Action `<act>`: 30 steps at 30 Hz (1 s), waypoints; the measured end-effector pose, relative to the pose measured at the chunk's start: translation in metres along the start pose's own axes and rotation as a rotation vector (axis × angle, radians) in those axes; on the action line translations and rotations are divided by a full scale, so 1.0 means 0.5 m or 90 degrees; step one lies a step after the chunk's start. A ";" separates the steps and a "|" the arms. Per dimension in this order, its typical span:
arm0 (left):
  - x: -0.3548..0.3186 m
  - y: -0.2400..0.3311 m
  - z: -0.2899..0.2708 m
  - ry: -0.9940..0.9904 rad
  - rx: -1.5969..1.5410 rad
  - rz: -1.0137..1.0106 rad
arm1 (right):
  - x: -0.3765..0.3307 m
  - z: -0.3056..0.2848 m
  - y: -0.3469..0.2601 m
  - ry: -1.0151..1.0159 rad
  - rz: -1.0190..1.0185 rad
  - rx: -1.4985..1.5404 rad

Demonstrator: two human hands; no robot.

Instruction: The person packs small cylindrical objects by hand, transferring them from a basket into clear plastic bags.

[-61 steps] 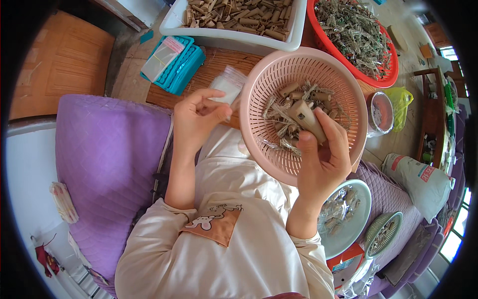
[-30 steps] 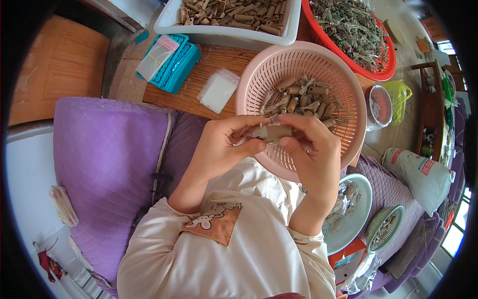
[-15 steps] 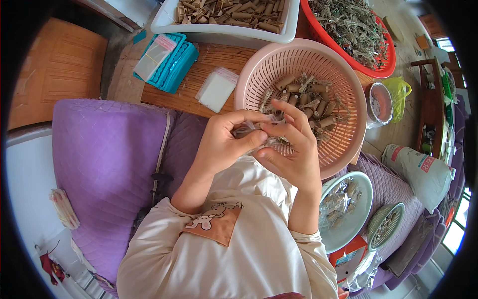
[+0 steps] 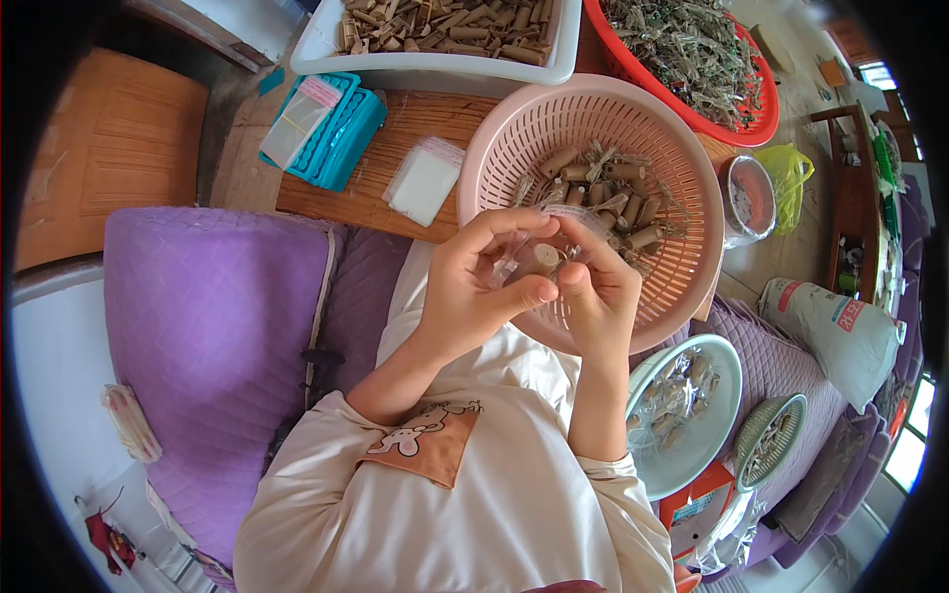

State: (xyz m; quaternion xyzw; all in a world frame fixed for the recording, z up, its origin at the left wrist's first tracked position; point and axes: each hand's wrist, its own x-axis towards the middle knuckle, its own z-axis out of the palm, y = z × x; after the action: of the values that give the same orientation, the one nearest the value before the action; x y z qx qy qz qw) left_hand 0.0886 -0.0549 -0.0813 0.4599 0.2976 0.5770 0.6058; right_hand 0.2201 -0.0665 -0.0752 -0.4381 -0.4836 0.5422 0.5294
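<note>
My left hand (image 4: pixel 474 287) and my right hand (image 4: pixel 593 292) meet over the near rim of a pink perforated basket (image 4: pixel 499 158). Together they pinch a small clear plastic bag (image 4: pixel 514 259) with a short tan roll (image 4: pixel 542 259) inside it. More tan rolls (image 4: pixel 613 193) and dried bits lie loose in the basket. A stack of empty clear bags (image 4: pixel 423 181) rests on the wooden board (image 4: pixel 366 203) just left of the basket.
A teal box (image 4: pixel 336 138) with bags on it sits at the board's left. A white tub (image 4: pixel 445 59) of rolls and a red basket (image 4: pixel 741 128) of dried herbs stand behind. A pale plate (image 4: pixel 727 435) of filled bags lies at my right; a purple cushion (image 4: pixel 213 336) at my left.
My right hand took a roll from the basket and my left hand took a bag from the stack. Both hands came together, and the roll now sits in the bag between my fingers.
</note>
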 end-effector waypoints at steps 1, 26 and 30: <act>-0.002 0.000 0.001 0.012 0.039 0.000 | 0.002 0.003 0.002 0.025 -0.020 0.040; 0.033 0.042 -0.031 -0.095 0.648 0.279 | -0.023 -0.011 -0.065 -0.138 -0.162 -0.499; 0.058 0.037 -0.106 0.238 0.580 0.267 | -0.031 -0.020 -0.057 -0.030 -0.094 -0.358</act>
State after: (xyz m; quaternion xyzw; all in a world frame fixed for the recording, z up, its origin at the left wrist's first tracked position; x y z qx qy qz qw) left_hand 0.0382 -0.0172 -0.0808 0.6154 0.5223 0.5701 0.1530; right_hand 0.2350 -0.0824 -0.0489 -0.5187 -0.6576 0.3566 0.4139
